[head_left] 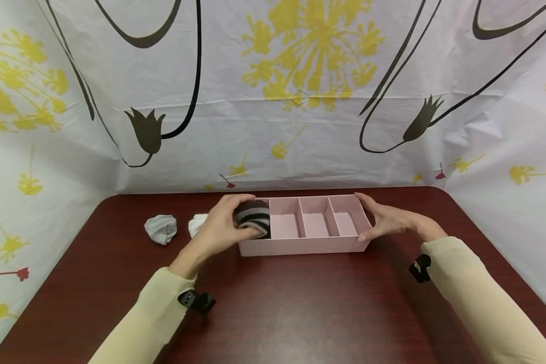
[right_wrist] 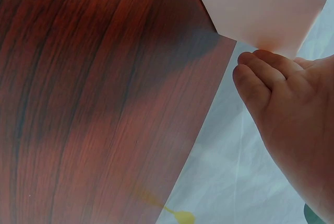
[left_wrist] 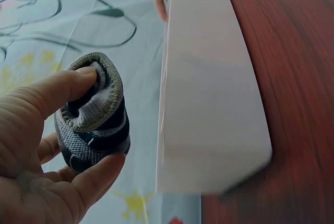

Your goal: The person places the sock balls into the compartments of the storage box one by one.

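In the head view my left hand (head_left: 220,225) holds a rolled striped sock (head_left: 253,218) over the leftmost compartment of a pale pink divided box (head_left: 305,246). The left wrist view shows the thumb pressed into the top of the rolled sock (left_wrist: 94,114), fingers around its side, above the level of the box rim. My right hand (head_left: 389,221) grips the box's right end, thumb at the near corner and fingers at the far one. Seen from the right wrist, the fingers of that hand (right_wrist: 292,98) lie against the box's end wall (right_wrist: 266,10).
A grey rolled cloth bundle (head_left: 161,229) lies to the left on the dark red wooden table (head_left: 300,303). Beside it is a white bundle (head_left: 196,223), partly hidden by my left hand. A patterned white curtain (head_left: 264,141) hangs right behind the table's far edge.
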